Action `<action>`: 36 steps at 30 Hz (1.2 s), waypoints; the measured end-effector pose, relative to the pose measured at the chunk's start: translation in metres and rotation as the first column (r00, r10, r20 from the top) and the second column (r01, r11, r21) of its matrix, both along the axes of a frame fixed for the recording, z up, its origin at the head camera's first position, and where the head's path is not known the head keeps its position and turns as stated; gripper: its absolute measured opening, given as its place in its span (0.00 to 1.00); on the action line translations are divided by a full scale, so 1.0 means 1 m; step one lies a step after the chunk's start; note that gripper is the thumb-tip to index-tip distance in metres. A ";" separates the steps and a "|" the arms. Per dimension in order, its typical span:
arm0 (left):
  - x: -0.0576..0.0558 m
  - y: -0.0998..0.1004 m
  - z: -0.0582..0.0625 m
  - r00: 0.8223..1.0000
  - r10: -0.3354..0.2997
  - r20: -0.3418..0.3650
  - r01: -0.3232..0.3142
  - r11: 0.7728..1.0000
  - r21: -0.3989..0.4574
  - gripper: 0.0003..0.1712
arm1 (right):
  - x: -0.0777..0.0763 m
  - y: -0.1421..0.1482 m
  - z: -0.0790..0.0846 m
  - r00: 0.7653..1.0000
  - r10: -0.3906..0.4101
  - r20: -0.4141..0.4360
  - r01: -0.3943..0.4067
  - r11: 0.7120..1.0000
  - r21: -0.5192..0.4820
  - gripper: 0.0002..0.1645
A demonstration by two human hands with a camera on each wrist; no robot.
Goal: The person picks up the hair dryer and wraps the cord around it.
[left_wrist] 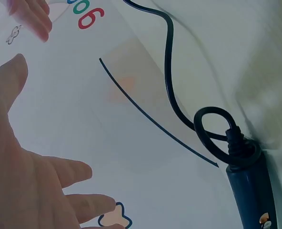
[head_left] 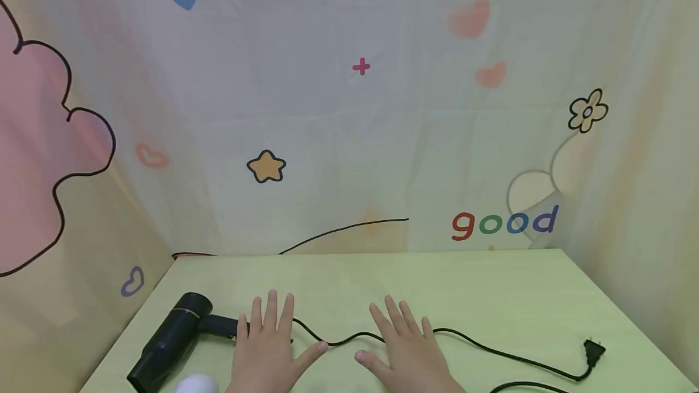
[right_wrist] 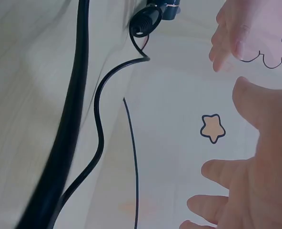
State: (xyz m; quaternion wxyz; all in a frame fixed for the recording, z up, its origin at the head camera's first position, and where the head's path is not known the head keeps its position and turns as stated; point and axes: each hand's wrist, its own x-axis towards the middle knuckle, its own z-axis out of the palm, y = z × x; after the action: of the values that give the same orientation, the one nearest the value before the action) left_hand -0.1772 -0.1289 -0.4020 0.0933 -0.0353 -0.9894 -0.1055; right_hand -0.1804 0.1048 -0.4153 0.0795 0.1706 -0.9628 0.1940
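Note:
A black hair dryer (head_left: 172, 341) lies on the left of the table, its handle (left_wrist: 253, 195) pointing right. My left hand (head_left: 267, 356), fingers straight and spread, overlaps the handle's end in the head view. The right hand (head_left: 412, 356) is held up beside it, palm down with fingers spread, and overlaps the black cord (head_left: 508, 355). Neither hand holds anything. From a loop at the handle's end (right_wrist: 143, 21), the cord runs right to a two-pin plug (head_left: 594, 352).
The pale table (head_left: 464, 290) has a printed curtain (head_left: 327, 108) behind it and along both sides. A rounded white object (head_left: 196, 384) shows at the bottom edge, close to the dryer. Another stretch of cord (head_left: 526, 384) curves along the front right.

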 end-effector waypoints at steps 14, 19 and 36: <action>0.005 -0.015 0.008 0.993 0.074 0.090 -0.073 0.997 -0.009 0.63 | 0.002 -0.012 0.003 0.995 0.090 0.039 -0.091 0.996 0.020 0.47; 0.007 -0.026 0.004 0.977 0.138 0.161 -0.138 0.990 -0.010 0.66 | 0.003 -0.015 0.002 0.993 0.104 0.056 -0.107 0.993 0.042 0.48; 0.019 -0.081 -0.042 0.861 0.382 0.337 -0.387 0.920 -0.054 0.72 | 0.009 -0.020 -0.012 0.982 0.144 0.125 -0.159 0.980 0.119 0.48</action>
State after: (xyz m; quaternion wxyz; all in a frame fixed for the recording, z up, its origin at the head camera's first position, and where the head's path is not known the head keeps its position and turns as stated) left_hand -0.1583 -0.2102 -0.4437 -0.0598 0.1822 -0.9767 -0.0968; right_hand -0.1714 0.0851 -0.4276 -0.0025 0.2367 -0.9605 0.1465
